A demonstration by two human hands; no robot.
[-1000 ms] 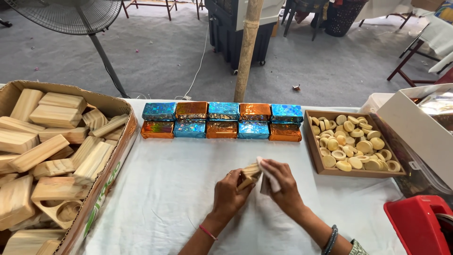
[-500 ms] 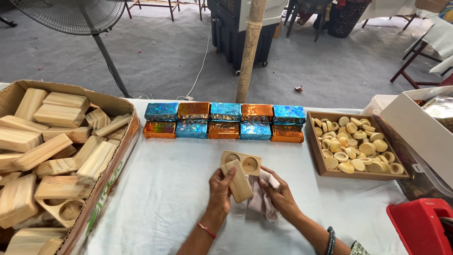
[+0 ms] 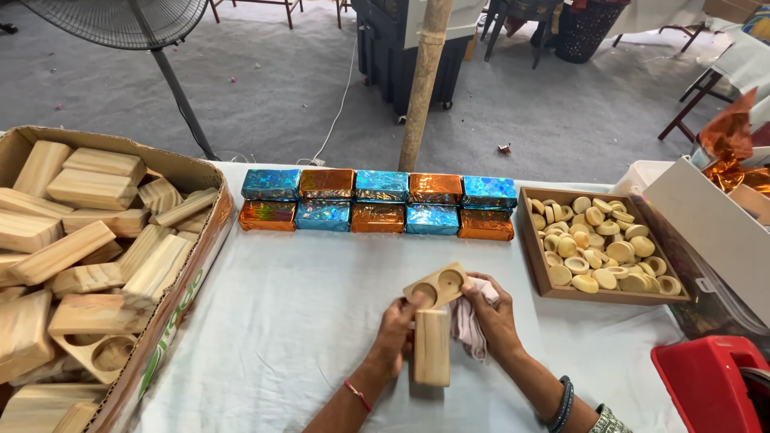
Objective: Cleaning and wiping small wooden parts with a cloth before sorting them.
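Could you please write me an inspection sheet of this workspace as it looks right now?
Surface: table covered with a white cloth.
Job's things: wooden block with two round hollows and a plain wooden block upright below it, both held; pale cloth in the right hand.
Clutter: cardboard box of wooden blocks; foil-wrapped packets in two rows; tray of small round pieces; red bin.
Grippers: left hand on the blocks; right hand holds the cloth.
Cables: white cord on the floor.
Surroundings: fan stand, wooden pole, grey floor.
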